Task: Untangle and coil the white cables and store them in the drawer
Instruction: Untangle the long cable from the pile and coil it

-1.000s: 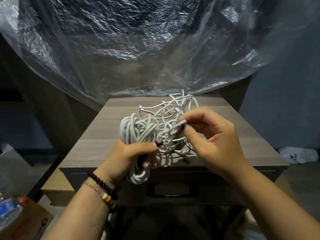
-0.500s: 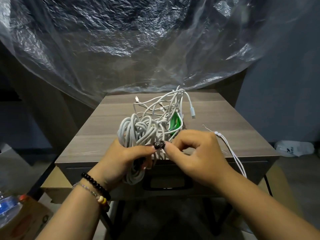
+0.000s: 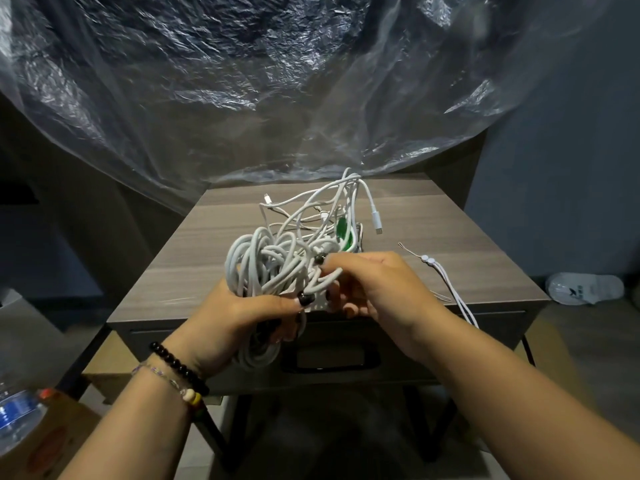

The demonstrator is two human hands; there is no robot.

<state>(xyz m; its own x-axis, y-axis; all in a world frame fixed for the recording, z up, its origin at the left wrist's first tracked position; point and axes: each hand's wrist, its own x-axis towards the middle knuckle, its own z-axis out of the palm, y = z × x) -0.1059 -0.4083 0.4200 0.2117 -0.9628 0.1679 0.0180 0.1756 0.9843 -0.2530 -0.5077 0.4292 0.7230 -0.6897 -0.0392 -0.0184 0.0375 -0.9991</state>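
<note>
A tangled bundle of white cables [image 3: 277, 261] hangs above the front edge of a grey wood-grain table [image 3: 433, 244]. My left hand [image 3: 242, 320] grips the bundle's thick looped part from below. My right hand [image 3: 374, 292] is curled into the tangle on the right and pinches strands. A green tag [image 3: 344, 233] shows inside the knot. One plug end [image 3: 377, 223] sticks out at the upper right. A thin white cord [image 3: 446, 285] lies loose on the table and trails over its front edge. The drawer [image 3: 450, 344] under the tabletop is closed, its black handle [image 3: 329, 358] partly hidden by the cables.
Crumpled clear plastic sheeting [image 3: 277, 98] hangs behind and over the table. A water bottle [image 3: 17, 414] lies on a cardboard box [image 3: 52, 445] at the lower left. A white bag [image 3: 585, 289] lies on the floor at the right.
My right hand moved down from the top of the tangle to meet my left hand. The thin cord came free and now lies on the table at the right.
</note>
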